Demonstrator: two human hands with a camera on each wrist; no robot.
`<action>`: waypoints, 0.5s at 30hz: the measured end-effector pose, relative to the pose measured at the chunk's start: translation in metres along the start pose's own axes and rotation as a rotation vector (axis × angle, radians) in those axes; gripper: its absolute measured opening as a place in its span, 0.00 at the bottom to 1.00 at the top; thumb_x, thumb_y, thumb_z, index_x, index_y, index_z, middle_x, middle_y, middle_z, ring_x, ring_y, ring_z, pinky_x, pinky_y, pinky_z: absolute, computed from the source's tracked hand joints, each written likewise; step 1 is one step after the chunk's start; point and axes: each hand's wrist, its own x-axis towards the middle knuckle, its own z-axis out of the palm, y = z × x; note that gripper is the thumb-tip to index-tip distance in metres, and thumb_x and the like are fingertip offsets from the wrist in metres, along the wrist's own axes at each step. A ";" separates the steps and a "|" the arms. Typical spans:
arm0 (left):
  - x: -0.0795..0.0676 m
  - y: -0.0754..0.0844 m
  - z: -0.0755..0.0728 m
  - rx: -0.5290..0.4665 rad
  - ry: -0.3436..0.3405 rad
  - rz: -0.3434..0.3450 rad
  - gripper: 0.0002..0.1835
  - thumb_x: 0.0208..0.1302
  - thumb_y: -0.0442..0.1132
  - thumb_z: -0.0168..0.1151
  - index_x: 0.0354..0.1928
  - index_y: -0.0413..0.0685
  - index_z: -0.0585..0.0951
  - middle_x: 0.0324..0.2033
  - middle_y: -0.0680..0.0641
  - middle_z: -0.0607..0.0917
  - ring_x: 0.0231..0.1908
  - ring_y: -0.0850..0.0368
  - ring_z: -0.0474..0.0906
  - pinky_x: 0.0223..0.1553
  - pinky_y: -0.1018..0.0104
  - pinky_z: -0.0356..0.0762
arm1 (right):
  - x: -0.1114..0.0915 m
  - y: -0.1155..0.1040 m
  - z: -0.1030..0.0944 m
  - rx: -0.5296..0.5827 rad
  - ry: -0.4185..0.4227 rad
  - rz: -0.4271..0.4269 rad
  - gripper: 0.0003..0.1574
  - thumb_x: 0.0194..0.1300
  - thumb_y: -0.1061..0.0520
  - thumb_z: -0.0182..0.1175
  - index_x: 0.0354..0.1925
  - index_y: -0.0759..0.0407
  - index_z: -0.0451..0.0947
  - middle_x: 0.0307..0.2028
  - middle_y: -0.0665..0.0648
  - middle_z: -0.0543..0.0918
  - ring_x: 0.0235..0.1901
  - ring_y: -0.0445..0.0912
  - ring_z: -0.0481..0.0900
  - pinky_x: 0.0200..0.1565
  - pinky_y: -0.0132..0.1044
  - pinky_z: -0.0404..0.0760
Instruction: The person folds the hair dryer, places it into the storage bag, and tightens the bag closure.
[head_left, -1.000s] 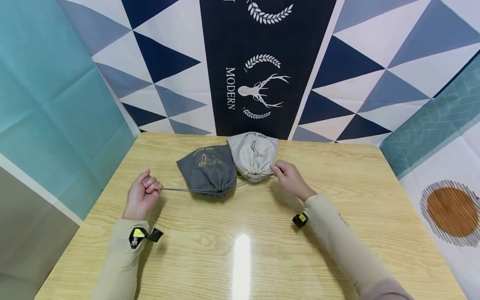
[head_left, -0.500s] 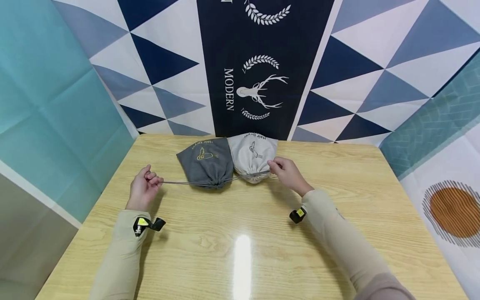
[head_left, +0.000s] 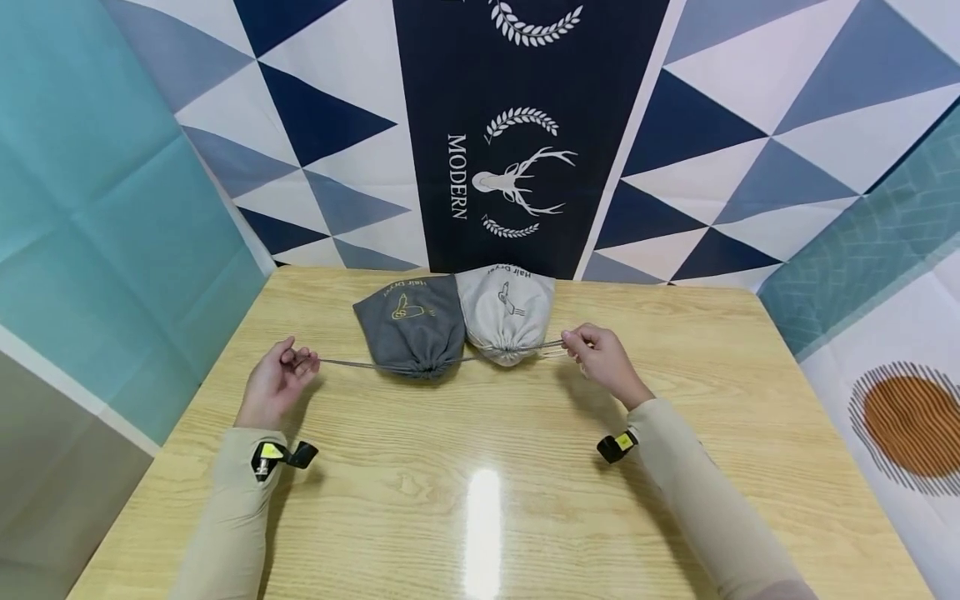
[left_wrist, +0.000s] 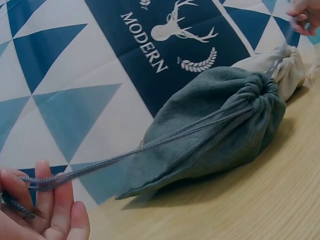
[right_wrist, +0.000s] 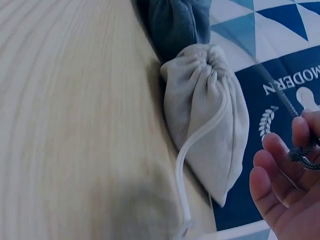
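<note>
A dark grey drawstring bag [head_left: 411,329] lies near the back of the table, its mouth gathered and facing the person. My left hand [head_left: 276,383] pinches the doubled grey cord [left_wrist: 125,155] pulled out from the left of that mouth. On the other side, my right hand [head_left: 603,360] holds the opposite end of the dark cord [right_wrist: 282,95], where a knot [right_wrist: 297,154] hangs by the fingers. This right stretch of cord crosses in front of a light grey drawstring bag [head_left: 508,310], which touches the dark one. Both bags carry a "Hair Dryer" print.
The wooden table [head_left: 390,500] runs up to a patterned cloth backdrop [head_left: 517,167]. A teal cloth wall [head_left: 135,217] borders the left side. From the light bag, a loose white cord [right_wrist: 182,160] trails out on the right.
The dark bag has shifted slightly back, its gathered mouth nearer the light bag. My right hand has moved right and my left hand a little left, each drawing out cord.
</note>
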 end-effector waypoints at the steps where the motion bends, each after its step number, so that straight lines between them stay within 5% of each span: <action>1: -0.001 0.001 -0.002 0.002 -0.010 0.002 0.25 0.76 0.41 0.46 0.15 0.45 0.65 0.23 0.48 0.80 0.31 0.56 0.78 0.43 0.67 0.77 | -0.001 0.002 -0.001 -0.006 -0.004 0.016 0.18 0.72 0.59 0.54 0.28 0.71 0.76 0.26 0.61 0.77 0.23 0.38 0.71 0.25 0.28 0.72; 5: -0.003 0.005 -0.002 0.084 -0.018 0.037 0.26 0.76 0.42 0.46 0.15 0.45 0.67 0.25 0.49 0.82 0.32 0.58 0.79 0.40 0.70 0.78 | -0.003 0.015 -0.002 -0.043 -0.020 0.066 0.22 0.72 0.54 0.55 0.31 0.73 0.77 0.26 0.59 0.78 0.23 0.42 0.73 0.26 0.28 0.73; 12: -0.009 0.006 0.000 0.450 0.154 0.172 0.23 0.74 0.46 0.50 0.17 0.48 0.69 0.25 0.55 0.85 0.32 0.65 0.81 0.35 0.75 0.80 | -0.007 0.024 -0.002 -0.092 -0.042 0.068 0.24 0.72 0.52 0.55 0.31 0.73 0.78 0.26 0.60 0.79 0.24 0.40 0.71 0.29 0.30 0.72; 15: -0.009 0.005 -0.003 0.581 0.177 0.221 0.23 0.74 0.47 0.50 0.18 0.48 0.70 0.24 0.57 0.84 0.31 0.66 0.81 0.35 0.76 0.80 | -0.009 0.026 -0.004 -0.099 -0.045 0.091 0.24 0.72 0.51 0.55 0.30 0.72 0.78 0.26 0.60 0.79 0.24 0.38 0.69 0.29 0.30 0.71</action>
